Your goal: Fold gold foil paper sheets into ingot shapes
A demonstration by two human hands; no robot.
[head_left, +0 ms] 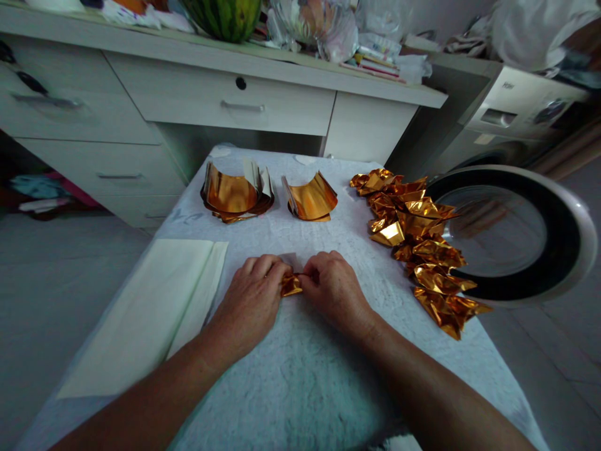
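Observation:
Between my two hands, low over the cloth-covered table (305, 369), is a small piece of gold foil paper (292, 285). My left hand (258, 291) is closed on its left side, and my right hand (335, 285) pinches its right end. Much of the foil is hidden by the fingers. Past my hands lie two curved stacks of gold foil sheets, a thicker stack (232, 193) on the left and a thinner stack (312, 198) beside it. A row of folded gold foil pieces (413, 232) runs along the table's right side.
Large pale paper sheets (136, 313) lie on the left. Behind the table stands a white desk (197, 94) with drawers, bearing a watermelon (223, 19) and plastic bags. The open round door of a washing machine (570, 238) reaches the table's right edge.

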